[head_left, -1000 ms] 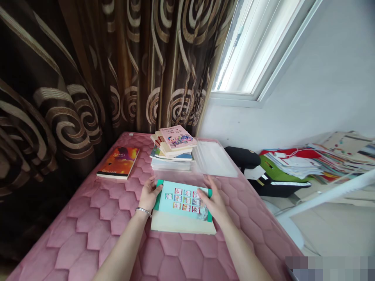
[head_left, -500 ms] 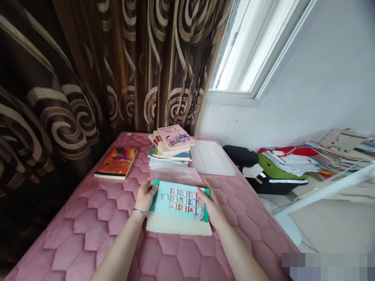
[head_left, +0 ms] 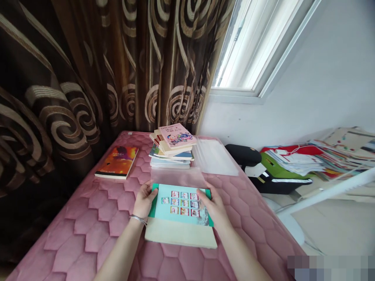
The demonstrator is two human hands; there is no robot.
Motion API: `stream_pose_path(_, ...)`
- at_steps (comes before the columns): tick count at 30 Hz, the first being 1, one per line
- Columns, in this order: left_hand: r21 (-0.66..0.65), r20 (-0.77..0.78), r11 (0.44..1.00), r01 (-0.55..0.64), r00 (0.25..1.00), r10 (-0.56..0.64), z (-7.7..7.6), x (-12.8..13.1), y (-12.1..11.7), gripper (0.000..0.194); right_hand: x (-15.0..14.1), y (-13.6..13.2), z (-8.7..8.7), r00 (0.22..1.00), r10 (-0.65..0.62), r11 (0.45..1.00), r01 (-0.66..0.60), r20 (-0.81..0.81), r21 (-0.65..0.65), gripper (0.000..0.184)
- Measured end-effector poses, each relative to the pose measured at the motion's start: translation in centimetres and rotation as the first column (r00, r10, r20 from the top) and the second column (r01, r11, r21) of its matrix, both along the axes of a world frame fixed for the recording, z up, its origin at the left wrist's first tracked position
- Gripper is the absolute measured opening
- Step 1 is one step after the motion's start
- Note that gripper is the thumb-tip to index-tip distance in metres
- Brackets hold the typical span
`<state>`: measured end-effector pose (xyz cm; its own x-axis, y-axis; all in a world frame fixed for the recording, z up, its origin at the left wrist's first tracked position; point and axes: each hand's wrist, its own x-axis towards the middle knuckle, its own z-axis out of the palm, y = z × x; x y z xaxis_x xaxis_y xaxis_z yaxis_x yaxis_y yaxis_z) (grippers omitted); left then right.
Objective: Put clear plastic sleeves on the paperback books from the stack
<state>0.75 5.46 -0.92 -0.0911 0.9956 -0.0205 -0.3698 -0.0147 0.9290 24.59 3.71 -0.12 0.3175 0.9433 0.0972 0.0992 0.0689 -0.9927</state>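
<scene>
Close in, a teal-and-green book (head_left: pixel 183 205) lies between the hands on the quilted pink mattress (head_left: pixel 99 216), its long axis running left to right, a cream strip on its near side. Neither hand is nearer: the left hand (head_left: pixel 144 201) has the left end, the right hand (head_left: pixel 216 205) the right end. Both sets of fingers are drawn in narrow on the book, thumbs on top at its far corners; how the fingertips sit beneath is hidden.

Beyond the book's far edge, a translucent plastic sheet (head_left: pixel 178 176) reaches toward the uneven book stack (head_left: pixel 175 153), which stands near the mattress's far edge. An orange book (head_left: pixel 117 162) lies apart, off to the left by the mattress's left edge. Right of the stack, more plastic covers (head_left: pixel 216 157) lie flat toward the far right corner.
</scene>
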Motion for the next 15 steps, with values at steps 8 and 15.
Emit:
stream_pose_path(8,0.048,-0.028,0.999,0.008,1.0,-0.007,0.7,1.1,-0.6,0.052,0.8,1.2,-0.3,0.991,0.112,0.994,-0.111,-0.078,0.016,0.067)
stream_pose_path(15,0.073,-0.023,0.997,-0.029,0.999,0.031,0.3,1.0,-0.3,0.052,1.7,0.9,-0.1,0.997,0.05,0.999,-0.05,-0.055,-0.007,0.061)
